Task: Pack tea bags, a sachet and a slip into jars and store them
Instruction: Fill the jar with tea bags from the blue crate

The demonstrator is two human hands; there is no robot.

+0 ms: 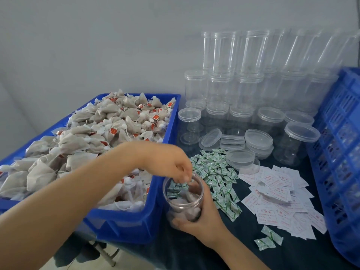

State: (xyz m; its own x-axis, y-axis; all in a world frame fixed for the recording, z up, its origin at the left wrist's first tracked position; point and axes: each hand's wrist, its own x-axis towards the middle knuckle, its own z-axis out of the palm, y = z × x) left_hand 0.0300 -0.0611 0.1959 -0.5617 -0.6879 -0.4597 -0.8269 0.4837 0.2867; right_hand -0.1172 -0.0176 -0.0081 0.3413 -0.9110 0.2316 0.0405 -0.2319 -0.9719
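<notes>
My right hand (204, 221) grips a clear open jar (185, 207) standing on the dark cloth, with tea bags in its lower half. My left hand (171, 162) reaches across from the left, fingers pointing down into the jar's mouth and pinching a green-and-white sachet (184, 184). More sachets (216, 172) lie in a pile just right of the jar. White slips with red print (276, 191) are spread further right. Loose tea bags (97, 133) fill a blue bin (136, 227) on the left.
Several empty clear jars (243, 90) are stacked against the back wall, with loose lids (257, 139) in front of them. A blue slatted crate (341, 152) stands along the right edge. Two stray sachets (268, 238) lie near the front.
</notes>
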